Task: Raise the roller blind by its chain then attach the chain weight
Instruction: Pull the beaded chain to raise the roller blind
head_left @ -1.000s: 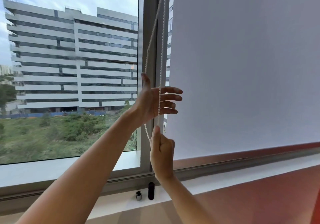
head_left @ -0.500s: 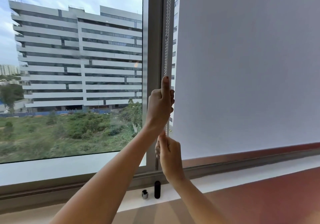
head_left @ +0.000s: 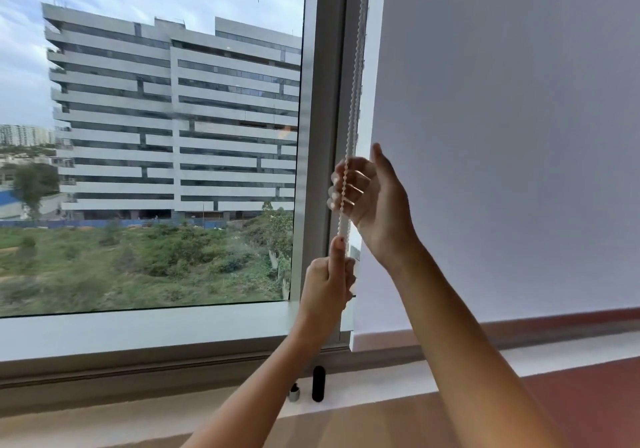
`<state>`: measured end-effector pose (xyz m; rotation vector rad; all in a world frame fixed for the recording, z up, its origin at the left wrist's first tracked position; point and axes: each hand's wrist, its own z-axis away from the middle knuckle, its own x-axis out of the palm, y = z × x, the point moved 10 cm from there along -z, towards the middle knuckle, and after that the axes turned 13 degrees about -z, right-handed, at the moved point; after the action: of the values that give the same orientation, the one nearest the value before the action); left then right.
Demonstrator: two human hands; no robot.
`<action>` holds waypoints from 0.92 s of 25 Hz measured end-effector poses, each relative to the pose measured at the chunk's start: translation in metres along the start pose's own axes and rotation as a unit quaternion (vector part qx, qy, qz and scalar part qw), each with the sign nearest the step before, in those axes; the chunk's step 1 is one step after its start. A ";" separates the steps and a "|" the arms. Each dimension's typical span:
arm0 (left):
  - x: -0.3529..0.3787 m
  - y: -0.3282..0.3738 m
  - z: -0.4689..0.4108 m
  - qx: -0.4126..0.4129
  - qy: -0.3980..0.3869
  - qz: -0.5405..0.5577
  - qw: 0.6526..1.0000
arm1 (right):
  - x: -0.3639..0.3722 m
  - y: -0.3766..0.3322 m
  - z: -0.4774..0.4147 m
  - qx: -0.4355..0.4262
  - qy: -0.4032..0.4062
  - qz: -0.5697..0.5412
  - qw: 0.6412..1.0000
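Left hand (head_left: 327,283): clenched in a fist round the bead chain (head_left: 354,108), thumb up along it, low on the run, just above the bottom rail of the window frame (head_left: 323,136).

Right hand (head_left: 372,201): higher, palm toward the camera, fingers (head_left: 341,188) loosely curled with the chain crossing in front of them. Cannot tell whether they pinch it or only rest behind it.

Chain: long axis near vertical, leaning slightly right toward the top, running up out of view along the frame's upright, beside the left edge of the roller blind (head_left: 512,136).

Blind fully down; its bottom edge sits close to the windowsill (head_left: 571,350).

Likely chain weight (head_left: 318,383): dark, upright on the sill directly below the left fist, next to a small metal piece (head_left: 294,394). Left hand is nearer it.

Judgement: raising barely begun; the pull goes straight down along the chain.
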<state>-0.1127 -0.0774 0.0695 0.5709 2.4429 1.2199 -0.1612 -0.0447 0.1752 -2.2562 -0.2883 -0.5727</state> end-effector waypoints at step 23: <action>-0.019 0.021 -0.046 -0.017 -0.158 0.107 0.981 | -0.025 0.054 0.036 -0.186 0.089 0.268 0.941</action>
<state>-0.1145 -0.1061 0.1150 0.9597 2.1328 1.1471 -0.1510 -0.0554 0.1072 -2.4700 0.5595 -0.5601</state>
